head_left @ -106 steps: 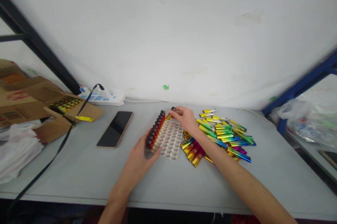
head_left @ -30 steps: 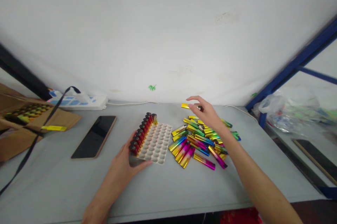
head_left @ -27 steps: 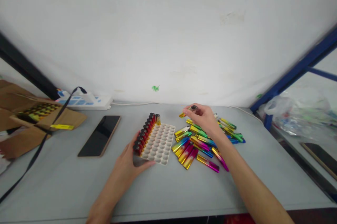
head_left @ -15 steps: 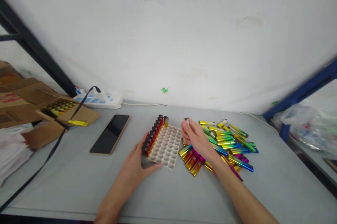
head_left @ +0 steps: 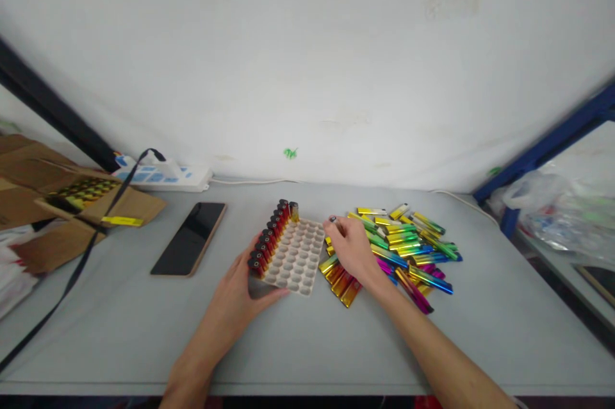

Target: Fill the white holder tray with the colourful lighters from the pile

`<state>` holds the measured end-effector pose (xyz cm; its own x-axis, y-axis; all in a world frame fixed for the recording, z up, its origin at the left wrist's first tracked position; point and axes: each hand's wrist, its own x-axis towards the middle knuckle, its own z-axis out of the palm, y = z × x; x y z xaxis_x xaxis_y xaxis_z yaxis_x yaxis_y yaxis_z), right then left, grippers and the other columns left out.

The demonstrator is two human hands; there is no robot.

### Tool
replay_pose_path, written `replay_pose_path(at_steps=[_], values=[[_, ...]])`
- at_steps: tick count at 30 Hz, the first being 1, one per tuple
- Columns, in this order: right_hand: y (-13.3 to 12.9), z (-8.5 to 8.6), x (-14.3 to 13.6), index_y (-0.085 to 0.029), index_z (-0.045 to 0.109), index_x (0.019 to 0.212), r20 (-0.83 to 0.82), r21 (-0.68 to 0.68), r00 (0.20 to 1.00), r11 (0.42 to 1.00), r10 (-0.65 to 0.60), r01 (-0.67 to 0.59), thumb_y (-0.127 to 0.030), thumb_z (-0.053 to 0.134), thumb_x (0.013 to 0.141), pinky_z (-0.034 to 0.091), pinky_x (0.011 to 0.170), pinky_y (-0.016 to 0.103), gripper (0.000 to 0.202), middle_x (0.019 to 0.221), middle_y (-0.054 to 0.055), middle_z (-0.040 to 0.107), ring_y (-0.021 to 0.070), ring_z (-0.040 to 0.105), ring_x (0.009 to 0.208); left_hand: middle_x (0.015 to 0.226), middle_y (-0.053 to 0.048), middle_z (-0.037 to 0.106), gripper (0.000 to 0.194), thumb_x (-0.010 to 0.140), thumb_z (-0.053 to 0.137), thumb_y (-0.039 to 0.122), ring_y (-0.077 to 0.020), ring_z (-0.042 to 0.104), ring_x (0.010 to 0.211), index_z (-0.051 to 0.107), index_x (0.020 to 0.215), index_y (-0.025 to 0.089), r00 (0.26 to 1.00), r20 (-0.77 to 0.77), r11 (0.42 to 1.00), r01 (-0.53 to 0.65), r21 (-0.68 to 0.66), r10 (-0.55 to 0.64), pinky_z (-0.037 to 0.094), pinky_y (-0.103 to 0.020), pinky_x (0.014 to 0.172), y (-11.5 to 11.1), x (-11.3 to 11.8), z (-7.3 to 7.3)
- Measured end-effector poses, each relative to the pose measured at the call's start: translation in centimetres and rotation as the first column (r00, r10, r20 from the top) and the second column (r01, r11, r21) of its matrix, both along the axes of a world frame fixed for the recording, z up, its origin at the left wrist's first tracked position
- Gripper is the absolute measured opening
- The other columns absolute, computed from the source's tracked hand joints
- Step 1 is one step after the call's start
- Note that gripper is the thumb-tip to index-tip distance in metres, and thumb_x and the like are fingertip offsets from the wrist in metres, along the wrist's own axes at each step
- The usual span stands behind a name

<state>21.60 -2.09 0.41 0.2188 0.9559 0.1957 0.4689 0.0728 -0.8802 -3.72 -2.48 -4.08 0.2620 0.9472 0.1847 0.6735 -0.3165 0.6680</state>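
Observation:
My left hand [head_left: 239, 297] grips the near left side of a pale plastic tray [head_left: 298, 255] with rows of oval holes. Along the tray's left edge stands a row of red lighters [head_left: 270, 236] with black tops, and one gold lighter [head_left: 294, 210] stands at the far end beside them. Just right of the tray, my right hand [head_left: 353, 242] is closed around a lighter [head_left: 333, 219]; only its dark top shows above the fingers. Under and beyond that hand lies a loose pile of shiny metallic lighters [head_left: 408, 239] in yellow, green, blue, magenta and orange.
Left of the tray lies a dark phone [head_left: 189, 239]. Further left are an open cardboard box [head_left: 132, 204] with more lighters inside, a black strap [head_left: 81, 265] and a white power strip [head_left: 195, 177] by the wall. Clear plastic bags [head_left: 552, 210] sit at the far right.
The camera view has shifted slightly. My right hand has turned palm-down, the lighter still in its fingers beside the tray. My left hand keeps hold of the tray.

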Motion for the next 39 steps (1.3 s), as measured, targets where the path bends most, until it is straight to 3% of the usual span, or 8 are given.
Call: replay_pose_path(at_steps=[3,8,11,14,19,27,32,39], values=[[0.1,-0.3,0.1,-0.024,0.041,0.064,0.005,0.006,1.0,1.0,0.003,-0.003,-0.054,0.052,0.098,0.027,0.058,0.029,0.046,0.058,-0.006,0.037,0.0133,0.037,0.057,0.158,-0.012,0.059,0.098,0.074,0.087,0.049,-0.0356,0.058,0.145,0.044,0.159,0.023,1.0,0.012,1.0,0.008,-0.006,-0.008,0.046,-0.051,0.124,0.0,0.0,0.0],[0.0,0.1,0.6,-0.024,0.054,0.092,-0.073,-0.009,0.988,0.99,0.139,-0.14,-0.058,0.049,0.106,0.041,0.06,0.028,0.037,0.072,-0.004,0.062,0.0156,0.053,0.061,0.161,-0.012,0.056,0.097,0.076,0.086,0.047,-0.0335,0.056,0.148,0.043,0.159,0.024,0.999,0.036,1.0,0.027,-0.001,-0.027,0.044,-0.05,0.125,-0.2,-0.1,-0.2],[0.0,1.1,0.8,-0.023,0.062,0.094,0.094,0.129,0.968,0.962,0.231,-0.242,-0.052,0.05,0.108,0.05,0.076,0.032,0.034,0.093,0.004,0.072,0.0198,0.065,0.082,0.162,-0.012,0.055,0.098,0.077,0.087,0.046,-0.0323,0.054,0.149,0.04,0.161,0.024,0.999,0.04,0.999,0.035,-0.003,-0.035,0.044,-0.049,0.126,-0.2,0.0,-0.2],[0.3,2.0,0.6,-0.022,0.068,0.09,0.339,0.255,0.928,0.934,0.155,-0.249,-0.05,0.058,0.105,0.049,0.085,0.034,0.034,0.096,0.008,0.072,0.0228,0.065,0.093,0.161,-0.013,0.056,0.098,0.078,0.087,0.044,-0.0316,0.056,0.148,0.04,0.161,0.023,0.999,0.037,0.999,0.04,-0.015,-0.039,0.044,-0.048,0.126,-0.3,0.1,0.0],[1.7,1.8,-0.6,-0.023,0.059,0.075,0.422,0.136,0.904,0.982,0.064,-0.133,-0.049,0.057,0.107,0.04,0.063,0.028,0.042,0.061,-0.001,0.064,0.016,0.059,0.057,0.162,-0.013,0.054,0.104,0.075,0.089,0.044,-0.0325,0.052,0.15,0.038,0.163,0.025,0.997,0.066,0.998,0.042,-0.037,-0.04,0.042,-0.05,0.127,-0.2,0.2,0.1],[3.7,0.1,-1.5,-0.023,0.061,0.082,0.435,-0.021,0.887,0.987,0.154,-0.161,-0.044,0.054,0.11,0.04,0.064,0.027,0.036,0.073,0.004,0.076,0.0194,0.071,0.067,0.163,-0.017,0.051,0.109,0.077,0.086,0.045,-0.033,0.053,0.149,0.029,0.167,0.021,0.993,0.108,0.993,0.051,-0.105,-0.039,0.041,-0.052,0.126,-0.4,0.3,0.3],[4.3,-0.4,-1.6,-0.021,0.065,0.086,0.549,-0.054,0.818,0.984,0.171,-0.169,-0.043,0.053,0.111,0.039,0.066,0.029,0.036,0.078,0.006,0.076,0.0195,0.069,0.07,0.163,-0.018,0.051,0.11,0.076,0.087,0.047,-0.0347,0.054,0.149,0.03,0.167,0.022,0.992,0.125,0.992,0.04,-0.117,-0.025,0.043,-0.053,0.125,-0.5,0.4,0.6],[5.0,0.7,-2.5,-0.015,0.07,0.112,0.701,-0.135,0.668,0.966,0.249,-0.219,-0.039,0.051,0.112,0.048,0.084,0.033,0.031,0.106,0.016,0.077,0.0262,0.072,0.097,0.162,-0.016,0.053,0.103,0.077,0.085,0.047,-0.0326,0.054,0.149,0.035,0.164,0.021,0.996,0.088,0.996,0.035,-0.082,-0.028,0.041,-0.051,0.126,-0.3,0.4,0.7]])
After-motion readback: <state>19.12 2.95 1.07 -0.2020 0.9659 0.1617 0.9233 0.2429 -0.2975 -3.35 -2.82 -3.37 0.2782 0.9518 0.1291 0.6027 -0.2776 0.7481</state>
